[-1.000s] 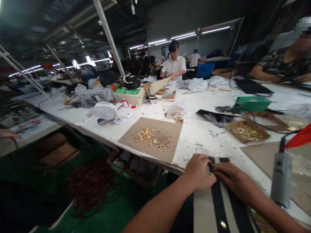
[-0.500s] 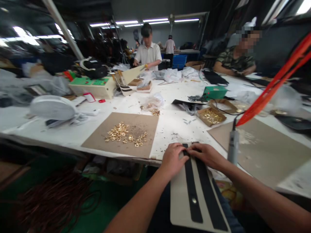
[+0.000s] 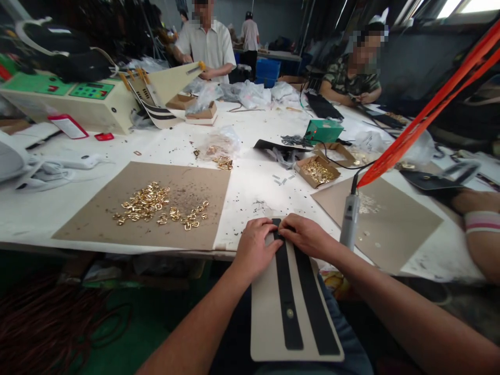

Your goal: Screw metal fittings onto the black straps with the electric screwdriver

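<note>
Centrally, at the lower middle of the frame, the beige panel [image 3: 267,320] lies lengthwise toward me, its near end above my leg [image 3: 346,325] and its far end at the edge of the white surface [image 3: 244,179]. This placement appears to support both ends and keep the full length within reach.

Two dark strips run along the panel: the left strip [image 3: 288,297], with a round shiny spot [image 3: 289,313] near its lower end, and the right strip [image 3: 313,299].

My left hand [image 3: 257,246] is half curled at the far end of the left strip, thumb on the strip, probably to steady it. My right hand [image 3: 307,235] is bent in from the other side, fingertips gathered at the same end. Whether either hand pinches anything is hidden.

Left of the panel, a brown board [image 3: 91,211] carries loose gold-coloured links [image 3: 148,200], presumably spread out for easy picking. Right of the panel, a grey device [image 3: 350,221] hangs below an orange-red band [image 3: 422,122], probably suspended to spare bench space. Farther back, right of centre, a cardboard box [image 3: 303,175] contains small gold-coloured pieces, apparently to prevent scattering.
</note>
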Demonstrator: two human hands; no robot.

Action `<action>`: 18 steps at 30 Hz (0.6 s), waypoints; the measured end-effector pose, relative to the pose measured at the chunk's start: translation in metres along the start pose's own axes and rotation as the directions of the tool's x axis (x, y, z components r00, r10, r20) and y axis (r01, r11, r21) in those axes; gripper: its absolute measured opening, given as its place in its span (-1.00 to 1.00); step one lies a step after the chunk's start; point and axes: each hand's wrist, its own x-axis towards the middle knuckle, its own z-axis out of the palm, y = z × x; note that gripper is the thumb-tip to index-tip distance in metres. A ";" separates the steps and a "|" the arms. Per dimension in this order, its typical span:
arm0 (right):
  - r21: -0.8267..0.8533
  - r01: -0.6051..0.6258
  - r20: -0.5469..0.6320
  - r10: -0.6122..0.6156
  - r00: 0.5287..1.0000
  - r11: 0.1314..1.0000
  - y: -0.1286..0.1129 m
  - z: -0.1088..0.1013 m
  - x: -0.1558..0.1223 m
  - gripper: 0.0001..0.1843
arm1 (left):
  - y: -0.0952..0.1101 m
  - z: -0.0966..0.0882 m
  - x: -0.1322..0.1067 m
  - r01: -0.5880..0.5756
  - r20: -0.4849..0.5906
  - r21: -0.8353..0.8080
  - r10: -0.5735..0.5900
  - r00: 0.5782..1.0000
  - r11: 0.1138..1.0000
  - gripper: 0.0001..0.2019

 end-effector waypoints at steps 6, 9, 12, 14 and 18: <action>-0.058 -0.112 0.003 0.113 0.994 0.992 -0.001 0.004 0.008 -0.84 | -0.001 0.001 -0.001 -0.014 0.001 0.007 0.014 1.000 1.000 -0.65; -0.059 -0.203 -0.006 0.203 0.979 0.977 -0.004 0.003 0.012 -0.87 | -0.001 0.001 -0.001 -0.005 0.009 0.009 0.005 1.000 1.000 -0.63; -0.057 -0.238 -0.008 0.238 0.971 0.970 -0.006 0.001 0.016 -0.87 | -0.001 0.001 0.000 -0.011 0.012 0.011 0.011 1.000 1.000 -0.64; -0.059 -0.229 0.003 0.229 0.973 0.972 -0.008 -0.001 0.017 -0.86 | -0.001 0.001 0.001 -0.018 0.009 0.014 0.018 1.000 1.000 -0.65; 0.120 -0.095 -0.062 0.103 0.993 0.988 -0.015 -0.009 -0.002 -0.76 | 0.000 -0.001 0.002 -0.017 0.009 0.008 0.017 1.000 1.000 -0.67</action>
